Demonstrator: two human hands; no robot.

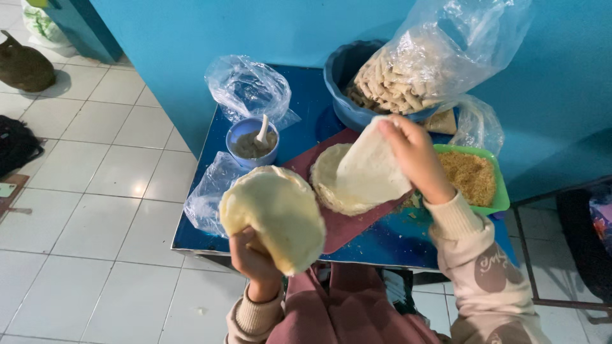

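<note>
My left hand (253, 259) holds up a stack of pale round wrappers (275, 213) above the near edge of the blue table (306, 102). My right hand (414, 155) pinches the top edge of a single thin wrapper (373, 169) and lifts it off another round wrapper (328, 178) that lies on a dark red board (347, 223).
A small blue bowl (241, 135) of grey-green filling with a white spoon stands at the table's left. A green tray (500, 191) of crumbs is at the right. A big blue bowl (341, 73) holds a clear bag of rolled sticks (408, 76). Clear plastic bags (245, 86) lie nearby. An animal (24, 65) sits on the tiled floor.
</note>
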